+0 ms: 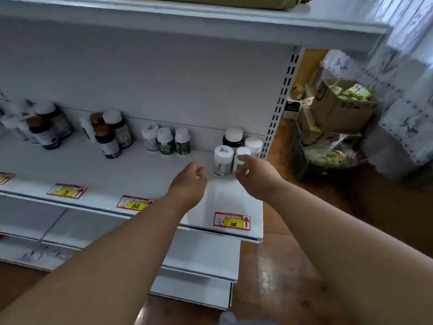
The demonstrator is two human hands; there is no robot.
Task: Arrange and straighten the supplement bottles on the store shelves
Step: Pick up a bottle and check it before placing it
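Observation:
On the white shelf [98, 174], several supplement bottles stand in groups. At the right end are two white bottles in front [223, 159] [241, 158], with a dark bottle with a white cap [233, 137] and another white one [253, 145] behind them. My right hand [256, 172] reaches to the front right white bottle, fingers spread around it, thumb and forefinger at its side. My left hand [188, 181] hovers just left of that group with fingers loosely curled, holding nothing. Three small bottles, one white and two green-labelled [166, 141], stand mid-shelf. Dark amber bottles [110, 137] [46, 127] stand further left.
Red and yellow price tags [232, 221] [134, 202] [66, 191] sit along the shelf's front edge. Lower white shelves [199, 259] jut out below. An upper shelf [210, 26] overhangs. Stacked cardboard boxes with green packets [337, 109] stand on the wooden floor to the right.

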